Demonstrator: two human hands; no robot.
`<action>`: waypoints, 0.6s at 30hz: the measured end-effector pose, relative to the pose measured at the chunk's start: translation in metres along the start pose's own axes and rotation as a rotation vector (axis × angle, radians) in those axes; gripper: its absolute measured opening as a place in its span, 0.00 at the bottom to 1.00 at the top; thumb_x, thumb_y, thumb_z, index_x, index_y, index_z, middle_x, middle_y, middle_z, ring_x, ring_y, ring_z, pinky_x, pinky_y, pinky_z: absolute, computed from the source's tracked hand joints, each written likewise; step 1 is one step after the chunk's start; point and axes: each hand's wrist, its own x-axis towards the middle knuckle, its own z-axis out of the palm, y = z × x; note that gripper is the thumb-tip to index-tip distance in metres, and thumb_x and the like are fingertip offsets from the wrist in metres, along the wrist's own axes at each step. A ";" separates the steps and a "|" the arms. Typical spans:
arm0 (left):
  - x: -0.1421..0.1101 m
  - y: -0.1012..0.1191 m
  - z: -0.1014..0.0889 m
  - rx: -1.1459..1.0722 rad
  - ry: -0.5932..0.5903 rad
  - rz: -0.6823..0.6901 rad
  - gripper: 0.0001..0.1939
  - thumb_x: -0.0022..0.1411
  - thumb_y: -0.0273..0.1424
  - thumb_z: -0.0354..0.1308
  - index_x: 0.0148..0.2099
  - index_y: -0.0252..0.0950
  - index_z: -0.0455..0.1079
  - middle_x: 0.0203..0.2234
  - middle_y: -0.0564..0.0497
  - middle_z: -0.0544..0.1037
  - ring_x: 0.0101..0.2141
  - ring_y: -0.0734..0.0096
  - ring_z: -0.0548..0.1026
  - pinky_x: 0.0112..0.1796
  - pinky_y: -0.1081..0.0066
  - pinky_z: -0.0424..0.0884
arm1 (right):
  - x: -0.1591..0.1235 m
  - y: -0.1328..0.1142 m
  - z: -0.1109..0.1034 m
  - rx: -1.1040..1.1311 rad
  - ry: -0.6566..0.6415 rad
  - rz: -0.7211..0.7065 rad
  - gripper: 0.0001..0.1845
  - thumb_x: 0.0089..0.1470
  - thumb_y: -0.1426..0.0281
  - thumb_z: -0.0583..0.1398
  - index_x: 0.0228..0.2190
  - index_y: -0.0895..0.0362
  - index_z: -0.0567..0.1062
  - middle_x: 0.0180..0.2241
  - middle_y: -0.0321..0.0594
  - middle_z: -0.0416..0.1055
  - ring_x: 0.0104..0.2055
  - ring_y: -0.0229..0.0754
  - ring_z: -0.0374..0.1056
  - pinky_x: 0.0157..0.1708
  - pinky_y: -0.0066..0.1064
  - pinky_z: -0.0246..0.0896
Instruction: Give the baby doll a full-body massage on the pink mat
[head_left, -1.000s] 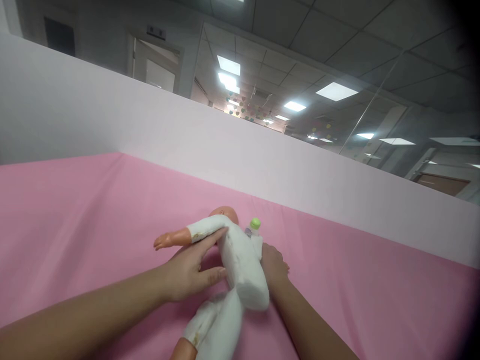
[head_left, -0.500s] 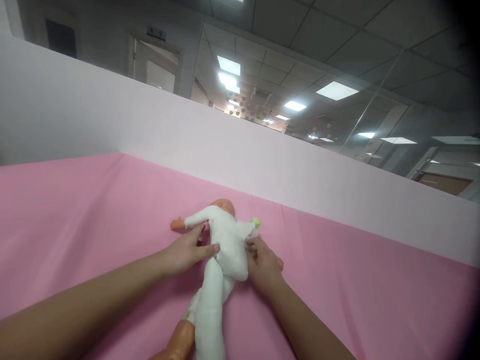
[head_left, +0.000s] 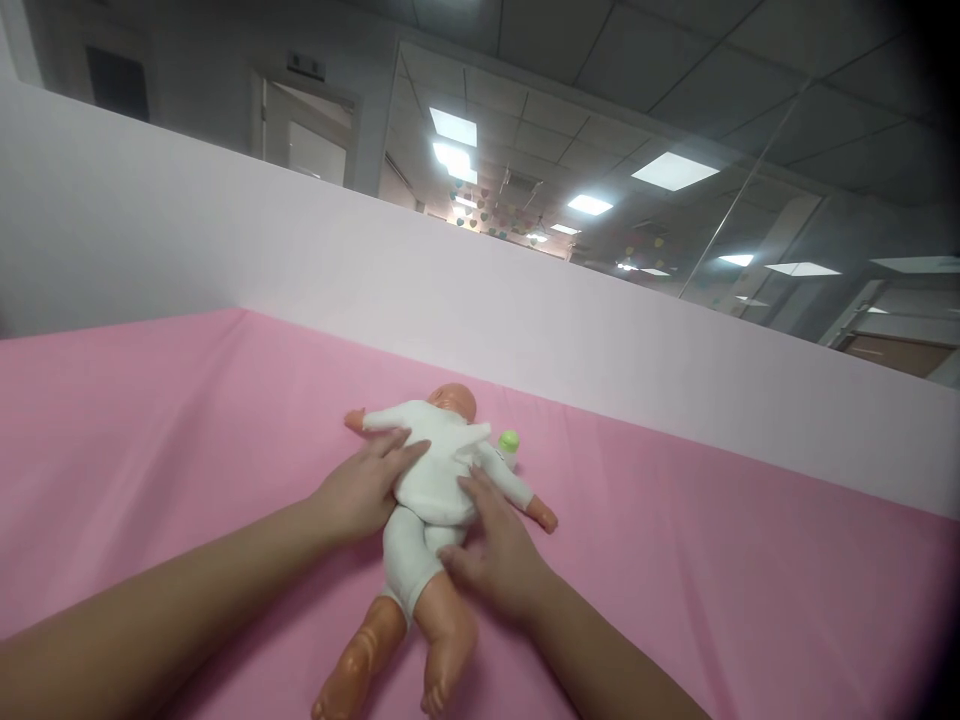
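A baby doll (head_left: pixel 435 470) in a white suit lies stretched out, seemingly face down, its bald head toward the white wall and its bare lower legs toward me. My left hand (head_left: pixel 365 487) rests along one side of the torso, fingers spread and reaching onto the white cloth. On the other side, my right hand (head_left: pixel 502 555) touches the torso and hip with its fingers and thumb apart. A white flap of cloth (head_left: pixel 474 440) sticks up from the upper body. Beside the doll's arm stands a small bottle with a green cap (head_left: pixel 509 441), partly hidden.
Pink sheeting (head_left: pixel 660 570) with creases covers the surface under the doll. A white wall (head_left: pixel 525 310) borders it at the back and left. Beyond are a glass panel, a door (head_left: pixel 307 135) and lit ceiling lights (head_left: pixel 675 171).
The doll has rolled flatter; its far-right arm and both bare lower legs now show. My right hand's fingers have opened out against its side, and my left hand has moved further onto its torso.
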 end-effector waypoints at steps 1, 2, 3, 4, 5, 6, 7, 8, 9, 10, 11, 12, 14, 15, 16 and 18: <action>-0.001 -0.001 0.003 -0.001 -0.033 0.034 0.40 0.59 0.30 0.59 0.73 0.45 0.59 0.72 0.42 0.56 0.69 0.43 0.57 0.63 0.47 0.63 | -0.001 0.000 0.002 -0.021 -0.015 -0.002 0.48 0.53 0.58 0.69 0.69 0.46 0.57 0.74 0.44 0.44 0.76 0.58 0.40 0.71 0.58 0.44; -0.003 -0.002 0.006 -0.029 -0.078 0.051 0.40 0.59 0.29 0.58 0.73 0.45 0.59 0.73 0.43 0.55 0.70 0.45 0.56 0.64 0.48 0.61 | -0.001 0.000 0.005 -0.039 -0.031 -0.006 0.48 0.53 0.59 0.69 0.69 0.46 0.56 0.74 0.43 0.42 0.76 0.57 0.38 0.71 0.58 0.43; -0.004 -0.002 0.009 -0.075 -0.125 0.046 0.39 0.60 0.30 0.58 0.73 0.44 0.59 0.73 0.43 0.55 0.71 0.47 0.54 0.65 0.49 0.60 | -0.001 0.000 0.007 -0.054 -0.043 -0.011 0.48 0.54 0.59 0.68 0.70 0.47 0.55 0.75 0.44 0.40 0.76 0.57 0.36 0.72 0.58 0.42; -0.005 -0.002 0.012 -0.130 -0.170 0.028 0.38 0.62 0.32 0.57 0.74 0.42 0.58 0.73 0.42 0.54 0.71 0.48 0.53 0.66 0.50 0.58 | -0.001 0.001 0.009 -0.068 -0.053 -0.015 0.48 0.55 0.59 0.68 0.70 0.48 0.55 0.75 0.44 0.39 0.77 0.56 0.35 0.72 0.57 0.42; -0.007 -0.001 0.015 -0.182 -0.208 0.010 0.37 0.64 0.36 0.57 0.74 0.40 0.57 0.73 0.42 0.53 0.72 0.47 0.51 0.67 0.50 0.56 | -0.001 0.001 0.010 -0.079 -0.059 -0.017 0.47 0.56 0.59 0.67 0.70 0.49 0.55 0.75 0.44 0.38 0.77 0.56 0.34 0.72 0.57 0.41; -0.007 -0.001 0.017 -0.221 -0.231 -0.005 0.38 0.66 0.41 0.57 0.75 0.38 0.55 0.73 0.40 0.53 0.72 0.45 0.50 0.67 0.49 0.56 | 0.000 0.002 0.011 -0.087 -0.064 -0.017 0.47 0.56 0.59 0.66 0.71 0.49 0.54 0.75 0.44 0.37 0.77 0.55 0.33 0.72 0.56 0.41; -0.008 0.000 0.019 -0.244 -0.237 -0.016 0.42 0.65 0.47 0.58 0.75 0.37 0.54 0.73 0.39 0.52 0.72 0.42 0.49 0.66 0.47 0.56 | 0.000 0.003 0.012 -0.090 -0.068 -0.012 0.48 0.56 0.59 0.66 0.71 0.48 0.53 0.75 0.43 0.36 0.77 0.55 0.33 0.72 0.56 0.41; -0.008 0.001 0.021 -0.252 -0.229 -0.023 0.46 0.63 0.52 0.59 0.75 0.36 0.52 0.73 0.38 0.51 0.71 0.38 0.49 0.66 0.45 0.56 | 0.001 0.003 0.012 -0.088 -0.071 -0.002 0.48 0.56 0.58 0.66 0.71 0.47 0.53 0.76 0.43 0.35 0.77 0.55 0.32 0.72 0.55 0.41; -0.008 0.002 0.023 -0.250 -0.221 -0.022 0.51 0.60 0.56 0.61 0.76 0.35 0.51 0.74 0.36 0.50 0.71 0.35 0.48 0.65 0.43 0.56 | 0.001 0.003 0.011 -0.080 -0.075 0.011 0.49 0.55 0.58 0.67 0.71 0.46 0.52 0.76 0.42 0.34 0.77 0.54 0.31 0.72 0.55 0.41; -0.008 0.001 0.024 -0.242 -0.223 -0.018 0.56 0.57 0.58 0.63 0.77 0.35 0.48 0.74 0.35 0.48 0.71 0.32 0.46 0.65 0.42 0.56 | 0.001 0.002 0.010 -0.067 -0.082 0.025 0.50 0.55 0.57 0.67 0.71 0.46 0.52 0.76 0.41 0.33 0.77 0.54 0.31 0.72 0.55 0.41; -0.008 0.000 0.024 -0.233 -0.235 -0.017 0.59 0.54 0.57 0.65 0.77 0.34 0.46 0.74 0.34 0.45 0.71 0.31 0.45 0.65 0.41 0.56 | 0.001 0.000 0.008 -0.049 -0.091 0.040 0.50 0.54 0.58 0.68 0.71 0.45 0.52 0.76 0.41 0.33 0.77 0.54 0.31 0.72 0.55 0.40; -0.007 -0.002 0.023 -0.228 -0.263 -0.012 0.61 0.53 0.56 0.67 0.78 0.35 0.44 0.75 0.34 0.43 0.71 0.31 0.43 0.65 0.42 0.55 | 0.001 -0.002 0.005 -0.026 -0.105 0.057 0.51 0.54 0.58 0.68 0.71 0.45 0.51 0.76 0.41 0.31 0.77 0.55 0.32 0.72 0.54 0.40; -0.006 -0.007 0.018 -0.228 -0.350 0.007 0.65 0.50 0.51 0.71 0.78 0.38 0.38 0.75 0.37 0.38 0.72 0.34 0.40 0.67 0.44 0.53 | 0.000 -0.007 -0.004 0.027 -0.136 0.101 0.55 0.51 0.61 0.70 0.72 0.42 0.49 0.76 0.39 0.27 0.77 0.55 0.31 0.72 0.54 0.40; -0.005 -0.010 0.015 -0.238 -0.396 0.017 0.67 0.49 0.49 0.72 0.78 0.40 0.36 0.76 0.39 0.36 0.72 0.35 0.39 0.67 0.46 0.52 | 0.000 -0.009 -0.009 0.053 -0.155 0.128 0.57 0.49 0.63 0.71 0.72 0.41 0.48 0.76 0.37 0.25 0.77 0.55 0.30 0.72 0.54 0.41; -0.004 -0.012 0.012 -0.257 -0.434 0.027 0.68 0.47 0.48 0.73 0.78 0.42 0.34 0.76 0.41 0.34 0.72 0.37 0.39 0.67 0.47 0.52 | 0.000 -0.011 -0.014 0.078 -0.175 0.155 0.60 0.47 0.65 0.72 0.72 0.39 0.47 0.76 0.36 0.22 0.77 0.55 0.30 0.72 0.53 0.42; -0.001 -0.017 0.008 -0.306 -0.490 0.054 0.69 0.46 0.47 0.74 0.78 0.46 0.32 0.76 0.44 0.33 0.72 0.37 0.39 0.67 0.49 0.53 | 0.000 -0.012 -0.024 0.119 -0.216 0.194 0.62 0.45 0.67 0.73 0.72 0.36 0.46 0.75 0.34 0.20 0.77 0.54 0.29 0.71 0.52 0.44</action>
